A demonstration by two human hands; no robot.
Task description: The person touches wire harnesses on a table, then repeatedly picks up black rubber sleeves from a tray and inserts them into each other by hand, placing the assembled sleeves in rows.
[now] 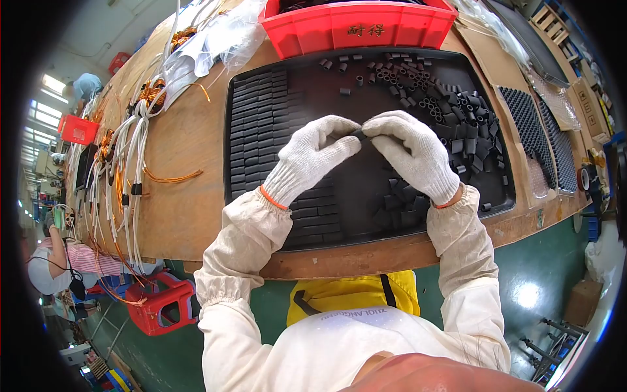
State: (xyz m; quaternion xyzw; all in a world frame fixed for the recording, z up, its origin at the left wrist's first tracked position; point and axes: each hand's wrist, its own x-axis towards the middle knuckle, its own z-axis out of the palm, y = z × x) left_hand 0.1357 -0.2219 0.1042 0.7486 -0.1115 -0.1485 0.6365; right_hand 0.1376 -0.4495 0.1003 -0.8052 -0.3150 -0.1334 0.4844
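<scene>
My two white-gloved hands meet above the black tray. Between thumb and fingers, my left hand pinches a small black piece. The fingertips of my right hand close on the same piece from the other side; the glove partly hides it. Flat black pieces lie in tight rows along the tray's left side, under and beside my left hand. Short black tubes and loose black sleeve-like pieces are scattered over the right side, some of them beneath my right hand.
A red bin stands behind the tray. White cables with copper coils lie on the wooden table at left, near plastic bags. Dark mesh sheets lie at right. A red stool and a person are at lower left.
</scene>
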